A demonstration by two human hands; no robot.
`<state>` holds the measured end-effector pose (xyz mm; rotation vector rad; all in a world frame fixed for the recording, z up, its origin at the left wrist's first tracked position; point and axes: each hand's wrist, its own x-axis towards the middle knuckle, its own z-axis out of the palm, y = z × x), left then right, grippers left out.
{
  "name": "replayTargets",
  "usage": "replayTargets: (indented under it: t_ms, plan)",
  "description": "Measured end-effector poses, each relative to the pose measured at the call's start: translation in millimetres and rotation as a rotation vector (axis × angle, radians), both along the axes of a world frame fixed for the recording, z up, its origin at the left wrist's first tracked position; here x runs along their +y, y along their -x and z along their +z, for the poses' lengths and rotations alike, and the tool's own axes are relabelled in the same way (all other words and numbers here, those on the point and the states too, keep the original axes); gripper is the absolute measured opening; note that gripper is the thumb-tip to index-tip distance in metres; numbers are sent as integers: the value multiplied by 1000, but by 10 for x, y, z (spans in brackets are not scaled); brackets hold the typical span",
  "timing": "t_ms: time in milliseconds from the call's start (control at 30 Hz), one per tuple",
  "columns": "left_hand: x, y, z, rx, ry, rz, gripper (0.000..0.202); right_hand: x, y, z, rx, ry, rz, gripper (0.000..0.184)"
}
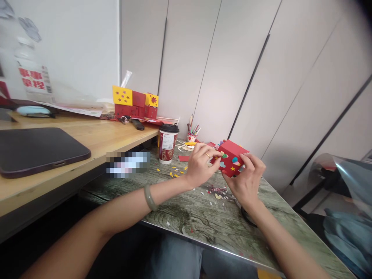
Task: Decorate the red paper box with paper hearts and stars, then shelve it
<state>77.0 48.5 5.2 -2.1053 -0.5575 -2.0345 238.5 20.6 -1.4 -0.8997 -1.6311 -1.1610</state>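
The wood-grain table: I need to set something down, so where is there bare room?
Mostly bare table shows between the right forearm and the table's right edge, and between the left forearm and the pale desk. Crowded: below the red box (dark scraps), beside the paper cup (yellow scraps), around the pen holder.

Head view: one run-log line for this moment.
right hand: holds red decorated rectangular box | left hand: at decorated side | grey wood-grain table: black-lidded red paper cup

The head camera looks forward and down at nearby hands (201,166).
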Motion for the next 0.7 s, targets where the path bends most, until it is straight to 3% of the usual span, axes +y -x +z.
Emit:
replayTargets:
  t_ms: [267,700]
  plan:
    - [-57,-13,-3,16,60,19,19,30,-10,-24,29,43,-39,68]
    - [-62,-41,11,34,62,-3,12,26,15,-63,-49,72,-55,63]
